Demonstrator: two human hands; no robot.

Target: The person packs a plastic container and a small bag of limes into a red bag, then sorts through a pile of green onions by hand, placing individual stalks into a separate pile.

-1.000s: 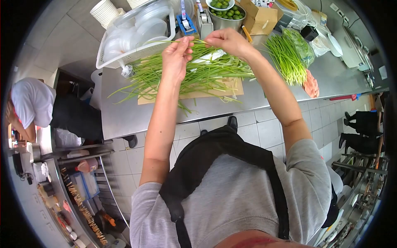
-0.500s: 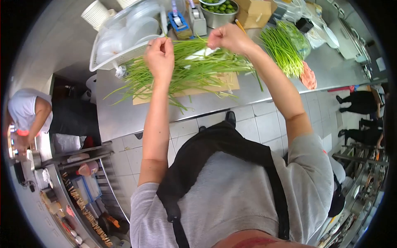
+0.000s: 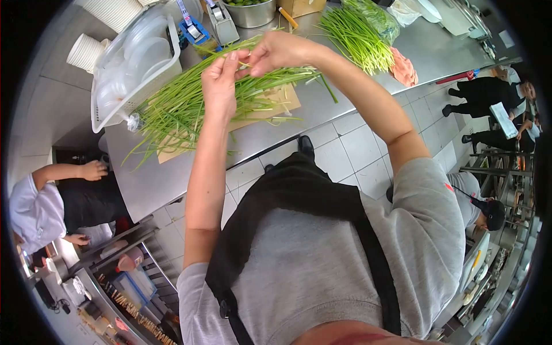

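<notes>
Both the left hand [image 3: 220, 86] and the right hand [image 3: 276, 52] are pinching, fingers nearly touching, apparently on one thin strand [image 3: 244, 65], held close probably for fine control. Beneath those fingers, loose green stalks [image 3: 184, 92] sprawl over a brown board [image 3: 290, 98], seemingly laid to shield the metal surface [image 3: 443, 54], while beyond the right fingers a neater bundle [image 3: 356, 43] lies apart, perhaps to stay unmixed.

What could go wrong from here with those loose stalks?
The loose green stalks lie close to the white basket, so they might snag when drawn out. Some reach past the brown board and could be brushed off the table. The left hand is near the blue tape dispenser and may bump it.
</notes>
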